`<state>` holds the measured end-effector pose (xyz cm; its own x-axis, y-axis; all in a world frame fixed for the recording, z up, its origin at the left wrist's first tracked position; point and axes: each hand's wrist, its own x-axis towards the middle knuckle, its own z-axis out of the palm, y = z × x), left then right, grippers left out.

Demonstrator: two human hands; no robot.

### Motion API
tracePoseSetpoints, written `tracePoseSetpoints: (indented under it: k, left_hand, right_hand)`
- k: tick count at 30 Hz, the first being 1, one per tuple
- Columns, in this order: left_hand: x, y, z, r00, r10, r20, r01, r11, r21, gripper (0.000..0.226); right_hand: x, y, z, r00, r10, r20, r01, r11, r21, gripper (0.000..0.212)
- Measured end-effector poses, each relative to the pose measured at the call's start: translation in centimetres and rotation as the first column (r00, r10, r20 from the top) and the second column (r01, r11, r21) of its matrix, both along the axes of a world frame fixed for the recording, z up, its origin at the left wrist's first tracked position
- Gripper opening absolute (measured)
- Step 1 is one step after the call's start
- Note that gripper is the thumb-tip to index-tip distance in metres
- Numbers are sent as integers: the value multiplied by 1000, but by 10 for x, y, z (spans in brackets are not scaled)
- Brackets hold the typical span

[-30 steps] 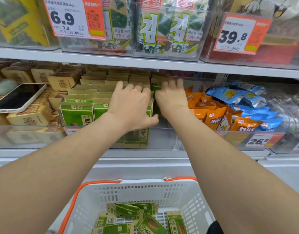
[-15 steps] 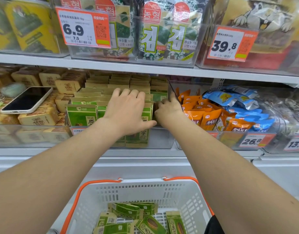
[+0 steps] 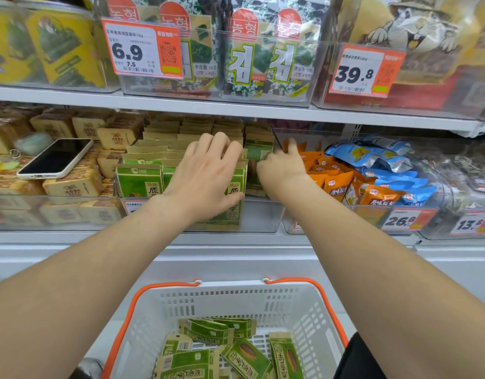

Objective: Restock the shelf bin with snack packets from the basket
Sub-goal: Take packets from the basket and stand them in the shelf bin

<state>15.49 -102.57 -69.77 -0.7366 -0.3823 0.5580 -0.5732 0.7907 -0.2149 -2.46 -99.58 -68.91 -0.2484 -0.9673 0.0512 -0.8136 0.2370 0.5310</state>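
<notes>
Green and tan snack packets (image 3: 138, 181) stand in rows inside the clear shelf bin (image 3: 260, 217) on the middle shelf. My left hand (image 3: 205, 173) lies flat over the front packets, fingers spread, thumb at the front of one packet. Just right of it, my right hand (image 3: 281, 166) is curled at the bin's right side, its fingers tucked in around the right-hand row of packets (image 3: 259, 154); the fingertips are hidden. Below, the white basket (image 3: 230, 299) with orange handles holds several more green packets (image 3: 208, 332) lying loose.
A phone (image 3: 55, 158) lies on tan cake packs in the left bin. Orange packets (image 3: 334, 184) and blue packets (image 3: 372, 157) fill the bin to the right. The upper shelf's edge (image 3: 235, 108) hangs just above my hands, with seaweed packs above it.
My right hand went from flat with straight fingers to curled in at the bin's right side. My left hand stayed on the front packets. The view tilted slightly.
</notes>
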Motion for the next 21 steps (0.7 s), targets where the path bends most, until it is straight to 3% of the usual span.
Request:
tracePoseSetpoints:
  k: [4,6,9,12,15,19,21]
  left_hand:
    - [2,12,-6,986,-154,58,155,988,-15,24]
    - [0,23,-17,979,-140,149,125,987,105,26]
    - [-1,35,-41,892,-93,442,-43,957,288,31]
    - [-1,41,-83,763,-124,634,-221,872,437,22]
    - [2,54,-138,701,-173,691,-375,735,565,26]
    - [12,72,-210,614,-237,753,-421,709,566,29]
    - [17,76,-236,595,-256,762,-428,702,569,27]
  right_hand:
    - [6,40,-4,985,175,5,-169,955,-245,22]
    - [14,58,-9,971,238,7,-222,914,-340,20]
    - [36,87,-19,954,289,80,-233,882,-409,18]
    - [59,112,-40,935,282,216,-239,949,-204,9]
    - [72,133,-69,940,250,231,-263,965,25,26]
    - [83,151,-108,920,337,199,-377,899,224,13]
    - [87,155,-127,916,361,178,-401,856,327,25]
